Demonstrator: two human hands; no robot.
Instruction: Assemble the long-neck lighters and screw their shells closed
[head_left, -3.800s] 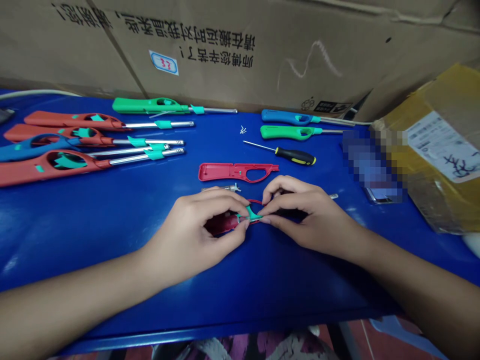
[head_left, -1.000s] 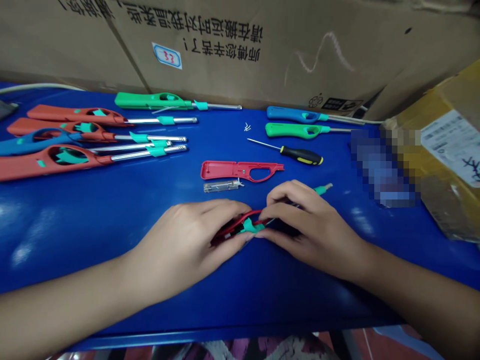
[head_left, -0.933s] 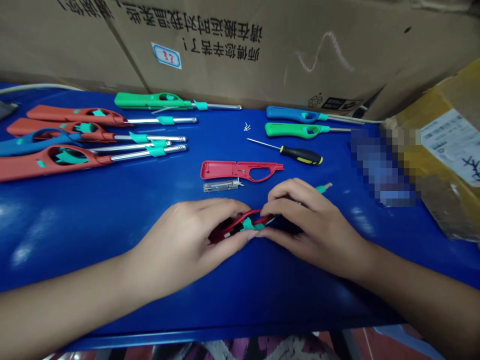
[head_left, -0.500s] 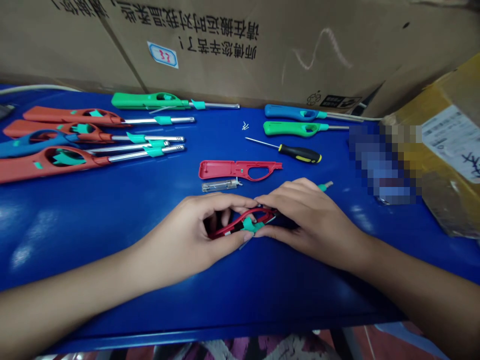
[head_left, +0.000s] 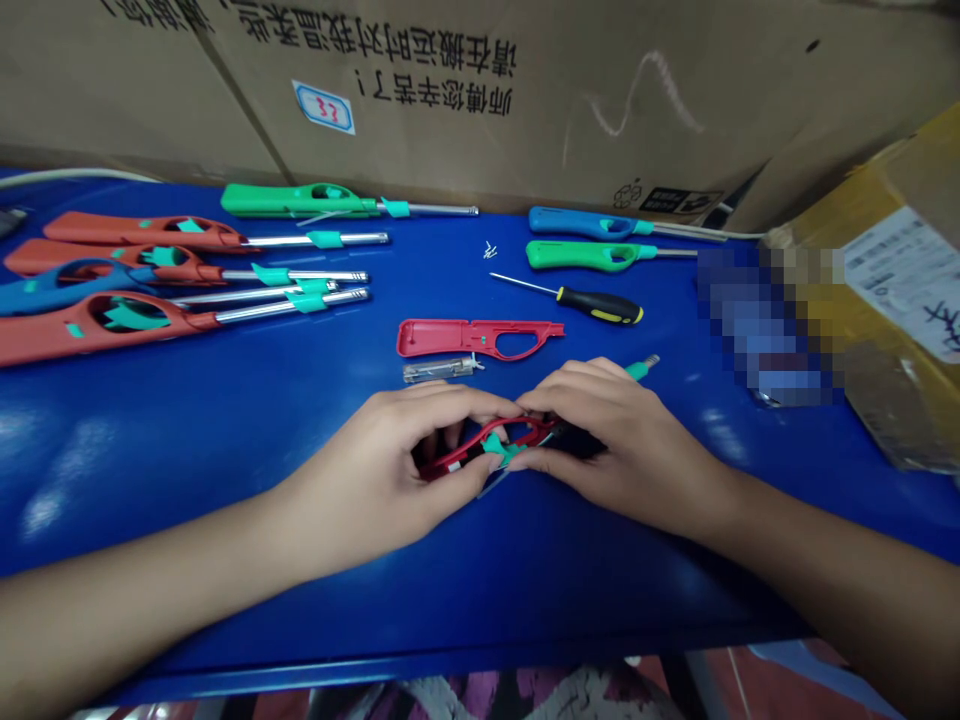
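Note:
Both my hands rest on a blue table (head_left: 225,430) and grip an opened red lighter body (head_left: 457,460) between them. My left hand (head_left: 390,475) curls round its handle end, thumb below and fingers above. My right hand (head_left: 615,440) pinches the front part, fingertips meeting the left hand's over the teal trigger (head_left: 499,450). The lighter's teal-collared metal tip (head_left: 643,367) sticks out beyond my right hand. Just behind lie the other red shell half (head_left: 480,338) and a small clear fuel cell (head_left: 439,371).
A black-and-yellow screwdriver (head_left: 585,300) and tiny screws (head_left: 490,250) lie behind the shell. Several finished long lighters (head_left: 180,290) lie at the left, a green one (head_left: 315,203) at the back, two more (head_left: 600,240) at right. Cardboard boxes (head_left: 525,90) wall the back; a yellow parcel (head_left: 885,290) stands right.
My hands have stayed on the red lighter body, shifting their fingers slightly. The left fingers lifted a little, exposing more of the trigger loop. The view has tilted a bit.

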